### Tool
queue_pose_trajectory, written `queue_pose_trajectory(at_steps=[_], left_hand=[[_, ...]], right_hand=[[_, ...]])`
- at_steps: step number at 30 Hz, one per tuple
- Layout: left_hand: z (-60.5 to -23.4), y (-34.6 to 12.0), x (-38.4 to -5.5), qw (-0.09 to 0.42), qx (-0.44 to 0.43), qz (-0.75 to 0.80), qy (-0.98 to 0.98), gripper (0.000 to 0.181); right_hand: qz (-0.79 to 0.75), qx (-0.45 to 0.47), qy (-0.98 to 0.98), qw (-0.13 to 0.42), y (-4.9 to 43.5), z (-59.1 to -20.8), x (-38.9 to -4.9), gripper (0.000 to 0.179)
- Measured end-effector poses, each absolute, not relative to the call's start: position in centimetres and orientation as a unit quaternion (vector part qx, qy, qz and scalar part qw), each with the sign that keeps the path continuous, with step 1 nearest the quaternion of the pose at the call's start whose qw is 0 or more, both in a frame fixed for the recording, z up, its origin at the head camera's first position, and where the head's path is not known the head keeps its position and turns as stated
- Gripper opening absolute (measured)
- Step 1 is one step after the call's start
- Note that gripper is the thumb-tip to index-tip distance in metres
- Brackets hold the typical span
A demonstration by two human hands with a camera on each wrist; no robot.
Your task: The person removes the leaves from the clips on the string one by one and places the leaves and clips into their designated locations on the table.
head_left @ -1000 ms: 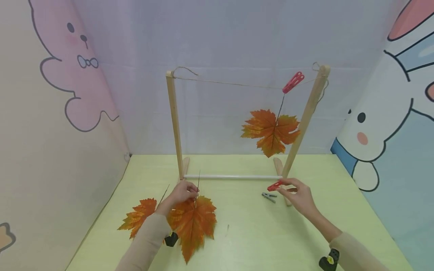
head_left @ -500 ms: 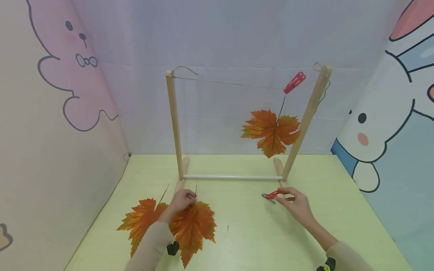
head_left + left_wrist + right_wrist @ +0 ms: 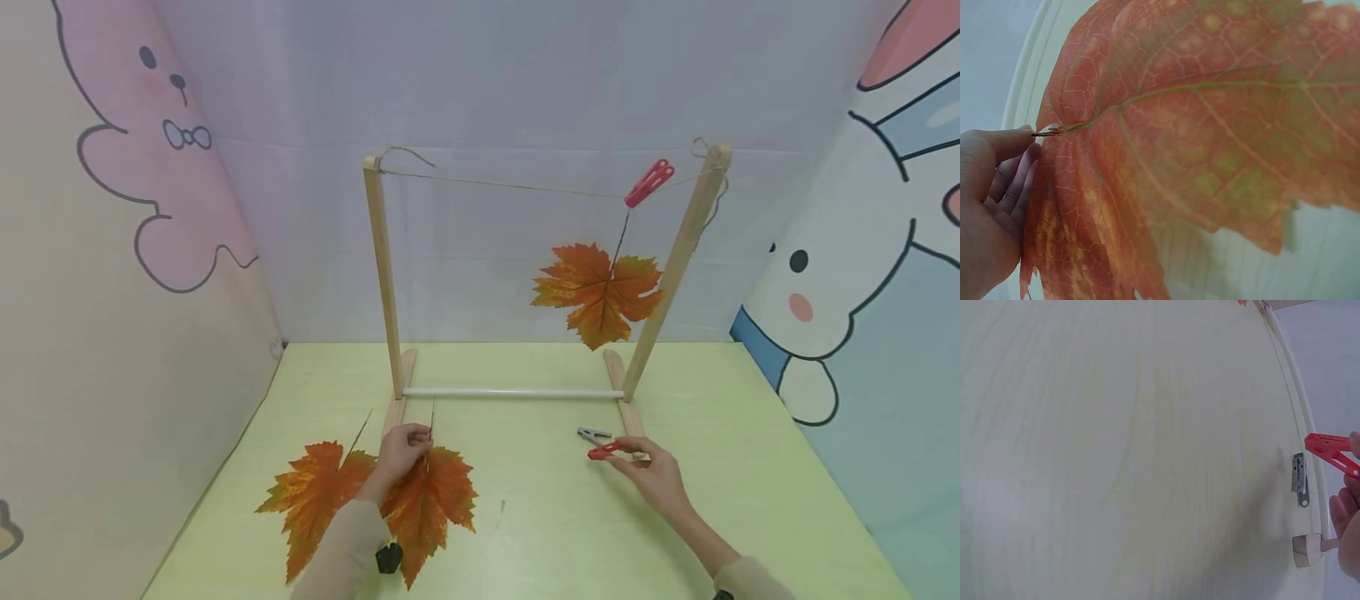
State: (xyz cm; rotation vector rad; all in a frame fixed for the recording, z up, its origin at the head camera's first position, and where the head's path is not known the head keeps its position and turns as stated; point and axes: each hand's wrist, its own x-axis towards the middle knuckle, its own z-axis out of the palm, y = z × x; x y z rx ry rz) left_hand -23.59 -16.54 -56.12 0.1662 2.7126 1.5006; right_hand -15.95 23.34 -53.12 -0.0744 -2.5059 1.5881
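Left hand (image 3: 403,450): my thumb and fingers are drawn together, pinching the thin dark stem of a maple leaf near where it meets the blade; the stem's free end sticks up past my fingers.
Held leaf (image 3: 429,508): orange and red, below and beside my left hand, its long lobe pointing toward me; my wrist view shows green along its veins.
Right hand (image 3: 656,475): my thumb and fingers pinch a small clip by its handle end, with the other fingers curled beneath; my wrist view catches only part of the hand, at its edge.
Red clothespin (image 3: 602,451): in my right fingertips, its nose pointing left; I cannot tell whether I am squeezing it apart.
Gray clothespin (image 3: 594,433): on the table (image 3: 555,525), near the red one and just beyond it from me.
Second leaf (image 3: 318,492): on the table to the left of my left hand, partly behind my forearm, its stem pointing away from me.
Hanging leaf (image 3: 600,292): below the string (image 3: 502,185), its stem at the nose of a pink-red peg (image 3: 649,183) near the right post (image 3: 678,258).
Frame: a left post (image 3: 385,283) carries the string's other end, and a white rod (image 3: 513,392) runs low between the two posts.
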Motion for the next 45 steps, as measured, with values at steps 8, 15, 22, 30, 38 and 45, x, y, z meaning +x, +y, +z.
queue_pose_trajectory(at_steps=[8, 15, 22, 30, 38, 45], left_hand=[[-56.7, -16.2, -23.6, -0.01, 0.046, 0.468, 0.883, 0.017], [-57.0, -15.7, -23.4, -0.01, 0.029, 0.483, 0.875, 0.018], [-57.0, -15.5, -23.3, -0.002, 0.022, 0.491, 0.871, 0.019], [-56.6, -15.5, -23.2, 0.005, 0.02, 0.493, 0.87, 0.019], [-56.5, -15.4, -23.2, 0.004, 0.017, 0.483, 0.876, 0.019], [-56.7, -15.4, -23.3, -0.008, 0.018, 0.48, 0.877, 0.019]], right_hand=[[0.552, -0.034, -0.828, 0.093, 23.3, -54.6, -15.8, 0.031], [0.541, -0.051, -0.835, 0.09, 23.3, -55.2, -15.8, 0.03], [0.487, -0.023, -0.866, 0.114, 23.5, -55.7, -15.7, 0.028], [0.376, -0.008, -0.919, 0.123, 24.2, -56.7, -16.0, 0.031], [0.348, -0.014, -0.931, 0.107, 24.3, -56.7, -16.0, 0.032], [0.351, -0.007, -0.93, 0.106, 24.4, -56.6, -16.0, 0.033]])
